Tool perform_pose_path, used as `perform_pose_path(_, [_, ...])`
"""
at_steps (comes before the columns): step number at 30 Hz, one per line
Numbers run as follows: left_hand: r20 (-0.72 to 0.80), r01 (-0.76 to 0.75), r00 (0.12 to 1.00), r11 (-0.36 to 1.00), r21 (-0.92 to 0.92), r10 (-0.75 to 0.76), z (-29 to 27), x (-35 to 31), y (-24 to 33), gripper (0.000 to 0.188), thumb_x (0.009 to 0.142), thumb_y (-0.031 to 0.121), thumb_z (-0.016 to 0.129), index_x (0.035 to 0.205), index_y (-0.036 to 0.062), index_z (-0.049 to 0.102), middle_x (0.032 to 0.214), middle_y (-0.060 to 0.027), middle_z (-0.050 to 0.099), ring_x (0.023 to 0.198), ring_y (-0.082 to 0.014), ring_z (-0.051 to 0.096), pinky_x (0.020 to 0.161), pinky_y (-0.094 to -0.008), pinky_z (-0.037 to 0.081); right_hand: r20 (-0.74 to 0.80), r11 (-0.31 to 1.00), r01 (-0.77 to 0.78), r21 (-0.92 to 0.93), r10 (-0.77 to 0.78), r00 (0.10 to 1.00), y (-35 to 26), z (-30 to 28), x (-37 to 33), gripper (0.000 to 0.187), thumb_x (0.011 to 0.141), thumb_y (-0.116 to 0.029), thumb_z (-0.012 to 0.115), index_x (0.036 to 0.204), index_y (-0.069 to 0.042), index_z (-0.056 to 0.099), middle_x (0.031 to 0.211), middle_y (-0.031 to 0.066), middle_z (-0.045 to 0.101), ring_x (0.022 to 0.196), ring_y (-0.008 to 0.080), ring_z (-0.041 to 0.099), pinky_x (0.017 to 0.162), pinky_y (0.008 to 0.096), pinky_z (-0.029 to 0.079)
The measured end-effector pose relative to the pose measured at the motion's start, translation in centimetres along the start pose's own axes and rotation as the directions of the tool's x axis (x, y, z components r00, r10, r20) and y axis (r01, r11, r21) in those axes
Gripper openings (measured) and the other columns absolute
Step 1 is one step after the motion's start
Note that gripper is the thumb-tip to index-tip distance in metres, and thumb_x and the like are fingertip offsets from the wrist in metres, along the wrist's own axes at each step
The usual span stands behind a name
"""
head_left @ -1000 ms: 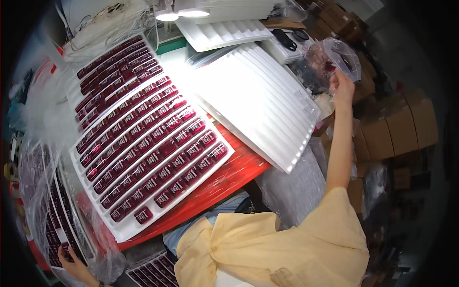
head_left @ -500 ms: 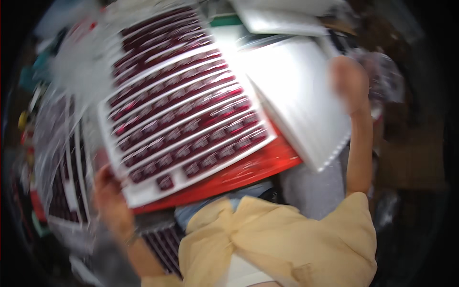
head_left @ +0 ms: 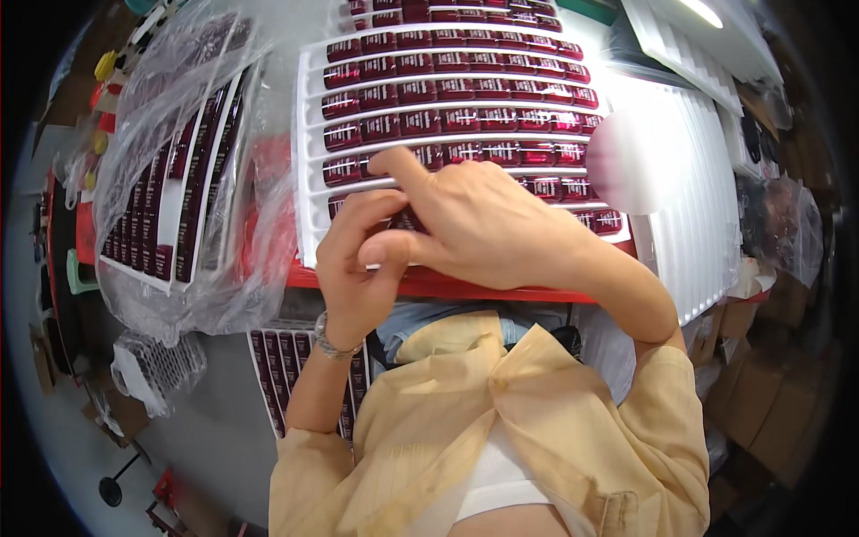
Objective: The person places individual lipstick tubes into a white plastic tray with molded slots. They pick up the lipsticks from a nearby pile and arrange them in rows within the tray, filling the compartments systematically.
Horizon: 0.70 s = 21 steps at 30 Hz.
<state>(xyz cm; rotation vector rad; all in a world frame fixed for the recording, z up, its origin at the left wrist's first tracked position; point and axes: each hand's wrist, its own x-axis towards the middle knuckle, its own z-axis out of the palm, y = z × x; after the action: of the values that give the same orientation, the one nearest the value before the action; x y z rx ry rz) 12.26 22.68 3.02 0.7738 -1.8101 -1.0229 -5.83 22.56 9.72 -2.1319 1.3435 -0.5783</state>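
A white ribbed tray carries rows of small dark-red labelled bottles lying on their sides. Over its near left part my two hands meet. My left hand has its fingers curled inward beside the right thumb. My right hand reaches across from the right, knuckles up, with index finger and thumb bent toward the left fingers. Dark red shows in the gap between the hands; whether it is a held bottle or one lying in the tray I cannot tell. The fingers hide several bottles of the near rows.
Red material lies under the tray's near edge. White ribbed trays are stacked at the right. A blurred whitish oval covers the tray's right edge. Clear plastic wrap covers bottle trays at the left; another filled tray sits lower down.
My left hand has left the tray's near left edge, and my right hand has come in from the white stack; both now meet over the bottles. The tray appears straighter in view.
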Motion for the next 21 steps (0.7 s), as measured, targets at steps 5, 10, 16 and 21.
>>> perform_pose_path(5, [-0.069,0.154,0.987,0.983,0.096,-0.148,-3.4,-2.5,-1.5,0.034,0.076,0.000,0.070,0.109,0.0019,0.062,0.104,-0.0095,0.061,0.099,-0.0221,0.059,0.085,-0.0322,0.047,-0.145,0.484,0.068,0.872,0.125,0.982,7.2,-3.2,-1.9,0.036,0.099,-0.032,0.040,0.115,-0.001,0.051,0.070,0.0019,0.049,0.054,0.0140,0.046,0.050,0.0261,0.040])
perform_pose_path(10, [0.223,-0.202,0.973,0.689,0.696,0.061,-5.5,-3.1,-2.5,0.039,0.069,0.018,0.075,0.104,0.0081,0.065,0.104,-0.0023,0.062,0.099,-0.0233,0.056,0.088,-0.0396,0.037,-0.038,-0.200,0.334,0.921,0.808,0.588,10.8,-5.1,-7.3,0.039,0.103,-0.031,0.031,0.124,0.000,0.043,0.088,0.0076,0.052,0.071,0.0150,0.047,0.064,0.0274,0.043])
perform_pose_path(16, [0.239,-0.213,0.970,0.650,0.730,0.049,-2.1,-1.5,-0.4,0.036,0.070,0.020,0.075,0.104,0.0115,0.067,0.101,-0.0021,0.061,0.097,-0.0215,0.054,0.088,-0.0409,0.034,-0.003,-0.371,0.079,0.925,0.203,0.979,11.3,-2.7,-9.6,0.040,0.101,-0.034,0.042,0.123,-0.001,0.050,0.076,0.0039,0.049,0.047,0.0065,0.036,0.042,0.0173,0.036])
perform_pose_path(21, [0.205,-0.178,0.977,0.739,0.650,0.055,-1.5,-2.1,-1.1,0.037,0.069,0.016,0.076,0.104,0.0086,0.066,0.101,-0.0032,0.063,0.096,-0.0235,0.055,0.087,-0.0388,0.035,-0.013,-0.061,0.073,0.995,0.678,0.735,4.1,-0.2,-6.3,0.029,0.095,-0.015,0.053,0.121,-0.002,0.048,0.077,0.0029,0.054,0.064,0.0098,0.050,0.053,0.0207,0.041])
